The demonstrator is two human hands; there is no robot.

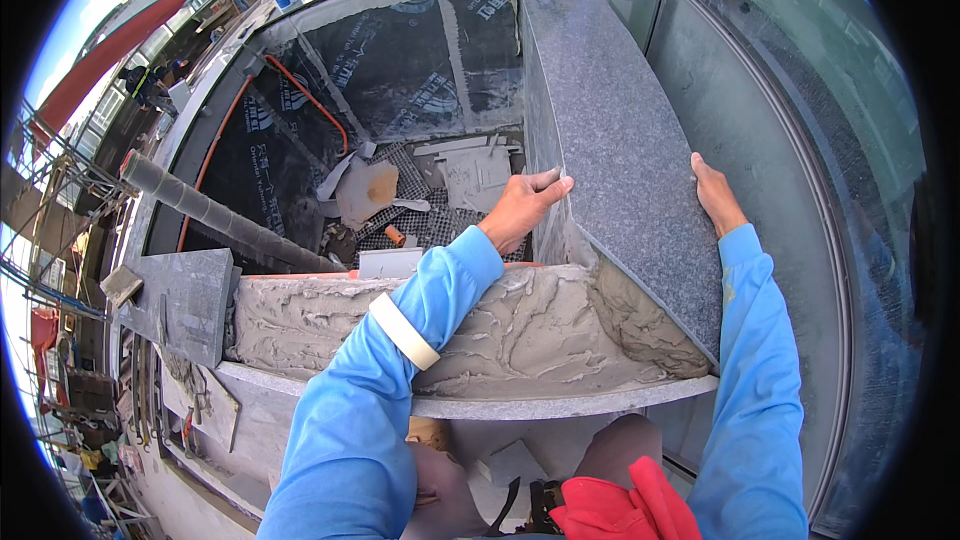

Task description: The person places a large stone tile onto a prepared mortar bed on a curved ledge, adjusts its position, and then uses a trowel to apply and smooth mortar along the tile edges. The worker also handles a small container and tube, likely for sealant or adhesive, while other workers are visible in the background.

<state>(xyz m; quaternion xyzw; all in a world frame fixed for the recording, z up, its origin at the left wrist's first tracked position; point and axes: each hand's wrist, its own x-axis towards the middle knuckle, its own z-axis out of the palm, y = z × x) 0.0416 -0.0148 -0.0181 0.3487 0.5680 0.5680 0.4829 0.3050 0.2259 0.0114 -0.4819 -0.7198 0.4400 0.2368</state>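
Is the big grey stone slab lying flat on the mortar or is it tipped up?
Flat, apparently: the grey stone slab lies level over the mortar bed, left hand and right hand gripping its edges. Full contact underneath cannot be told.

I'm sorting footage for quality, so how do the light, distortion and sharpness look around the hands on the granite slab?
Head view: bright daylight, sky blown out at the upper left; fisheye bends the granite slab edges, with black corners; left hand and right hand are sharp, without motion blur; the wet mortar bed shows crisp ridges.
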